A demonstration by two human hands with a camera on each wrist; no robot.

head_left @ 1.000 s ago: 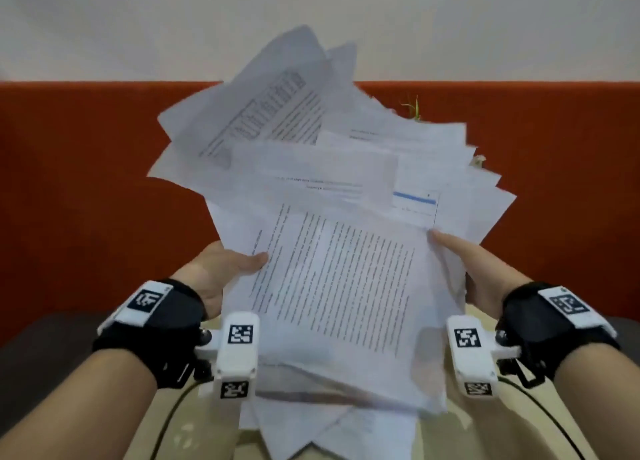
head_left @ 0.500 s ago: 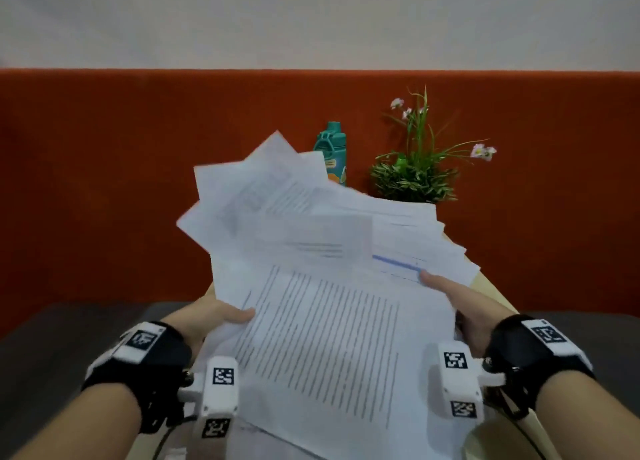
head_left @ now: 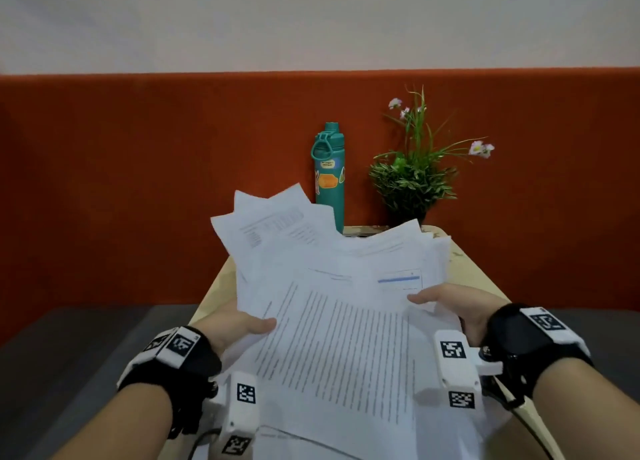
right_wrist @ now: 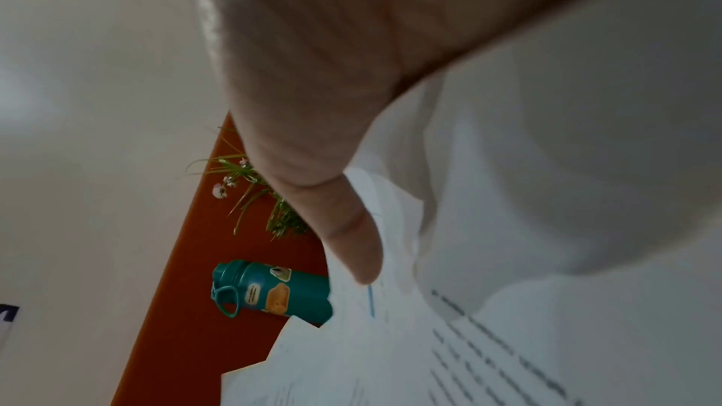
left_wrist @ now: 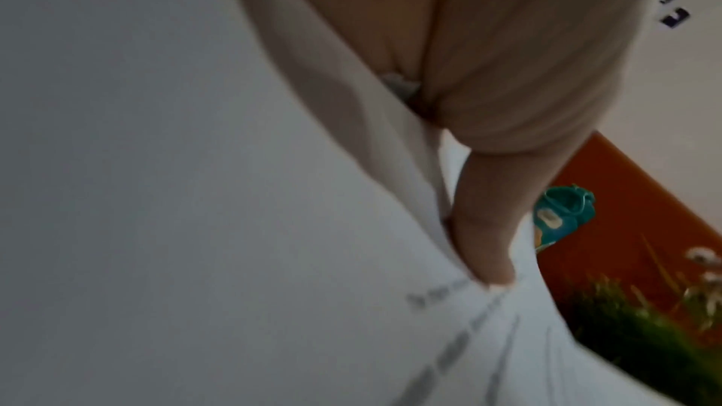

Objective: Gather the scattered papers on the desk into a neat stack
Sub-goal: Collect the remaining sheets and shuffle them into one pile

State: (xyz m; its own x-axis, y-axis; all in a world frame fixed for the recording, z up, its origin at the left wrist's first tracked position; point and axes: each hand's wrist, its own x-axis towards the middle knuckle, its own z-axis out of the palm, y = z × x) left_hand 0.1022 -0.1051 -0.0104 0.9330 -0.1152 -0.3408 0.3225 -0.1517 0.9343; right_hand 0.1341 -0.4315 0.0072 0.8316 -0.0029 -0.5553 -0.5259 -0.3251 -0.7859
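A loose, fanned bundle of white printed papers [head_left: 332,307] is held low over the pale wooden desk [head_left: 474,272], its sheets sticking out at different angles toward the back. My left hand [head_left: 242,324] grips its left edge, thumb on top of the front sheet. My right hand [head_left: 446,300] grips the right edge, thumb lying across the top. The left wrist view shows the thumb [left_wrist: 484,227] pressed on the paper [left_wrist: 195,196]. The right wrist view shows the thumb [right_wrist: 351,243] over the sheets [right_wrist: 547,196]. The fingers beneath are hidden.
A teal water bottle [head_left: 329,172] and a potted green plant [head_left: 414,179] with small pink flowers stand at the desk's far edge, against an orange-red partition [head_left: 138,182]. Dark grey floor lies to the left of the desk.
Both hands have lowered the bundle from in front of my face toward the desk. The bottle and plant, hidden a second ago, now show behind it.
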